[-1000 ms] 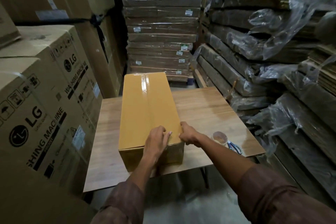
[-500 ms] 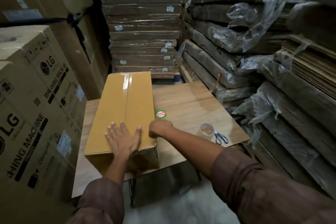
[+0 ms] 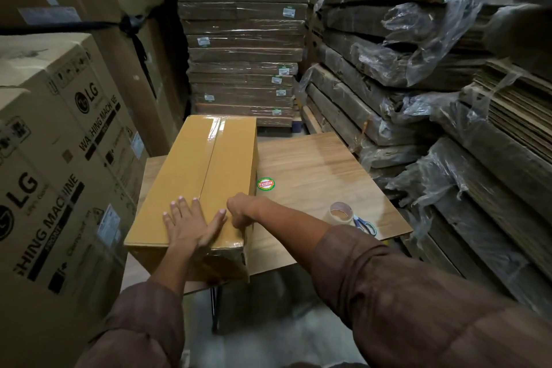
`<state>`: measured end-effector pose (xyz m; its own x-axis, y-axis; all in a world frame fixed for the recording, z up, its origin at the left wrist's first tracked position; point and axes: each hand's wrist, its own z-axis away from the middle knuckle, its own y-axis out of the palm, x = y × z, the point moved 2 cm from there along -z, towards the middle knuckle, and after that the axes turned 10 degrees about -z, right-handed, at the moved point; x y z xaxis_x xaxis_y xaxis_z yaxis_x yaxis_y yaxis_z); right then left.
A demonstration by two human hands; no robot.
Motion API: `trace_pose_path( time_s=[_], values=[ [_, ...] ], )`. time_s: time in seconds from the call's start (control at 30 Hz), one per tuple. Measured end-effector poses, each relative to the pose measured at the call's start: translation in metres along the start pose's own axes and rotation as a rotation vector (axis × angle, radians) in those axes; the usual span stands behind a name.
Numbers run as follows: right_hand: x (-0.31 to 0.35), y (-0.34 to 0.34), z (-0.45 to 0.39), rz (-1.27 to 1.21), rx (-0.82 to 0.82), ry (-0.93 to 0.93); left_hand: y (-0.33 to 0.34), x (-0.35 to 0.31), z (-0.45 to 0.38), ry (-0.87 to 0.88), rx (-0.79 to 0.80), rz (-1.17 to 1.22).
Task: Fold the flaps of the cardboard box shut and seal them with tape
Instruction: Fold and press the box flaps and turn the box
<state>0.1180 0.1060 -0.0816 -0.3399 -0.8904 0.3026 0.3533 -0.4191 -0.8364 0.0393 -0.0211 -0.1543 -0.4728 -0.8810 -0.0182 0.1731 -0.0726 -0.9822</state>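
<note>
A long tan cardboard box (image 3: 197, 176) lies on the wooden table (image 3: 322, 170), its flaps closed and a shiny strip of clear tape running down the centre seam. My left hand (image 3: 192, 225) lies flat with spread fingers on the near end of the box top, across the seam. My right hand (image 3: 240, 212) is curled at the box's near right top edge, fingers bent over it. A roll of clear tape (image 3: 341, 212) stands on the table to the right, with blue-handled scissors (image 3: 366, 225) beside it.
A round green and red sticker (image 3: 265, 183) is on the table by the box. Large LG washing machine cartons (image 3: 59, 164) stand close on the left. Plastic-wrapped stacks of flat cardboard (image 3: 242, 39) fill the back and right side (image 3: 418, 75).
The box has slid to the table's left side, uncovering the sticker. My left hand went from curled at the near end to flat and spread on top.
</note>
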Motion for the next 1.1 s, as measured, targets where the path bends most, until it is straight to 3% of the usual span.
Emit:
trace_pose_path(
  time_s=[0.2,0.4,0.57,0.77,0.97,1.1],
  values=[
    [0.033,0.009,0.004,-0.175,0.150,-0.063,-0.032,-0.011,-0.003,-0.183,0.167,0.149],
    [0.021,-0.002,0.007,-0.593,0.423,0.000,-0.020,-0.014,-0.013,0.014,0.062,0.127],
    [-0.030,-0.031,-0.013,-0.537,0.120,0.043,-0.028,-0.049,-0.028,0.125,0.021,0.076],
    [-0.118,-0.068,-0.053,-0.552,-0.162,0.119,-0.021,-0.096,-0.066,0.084,0.070,0.036],
    [-0.178,-0.103,-0.113,-0.651,-0.240,0.034,-0.016,-0.127,-0.092,0.048,0.055,-0.135],
    [-0.192,-0.127,-0.162,-0.691,-0.203,-0.037,-0.005,-0.130,-0.100,0.038,0.035,-0.209]
  ],
)
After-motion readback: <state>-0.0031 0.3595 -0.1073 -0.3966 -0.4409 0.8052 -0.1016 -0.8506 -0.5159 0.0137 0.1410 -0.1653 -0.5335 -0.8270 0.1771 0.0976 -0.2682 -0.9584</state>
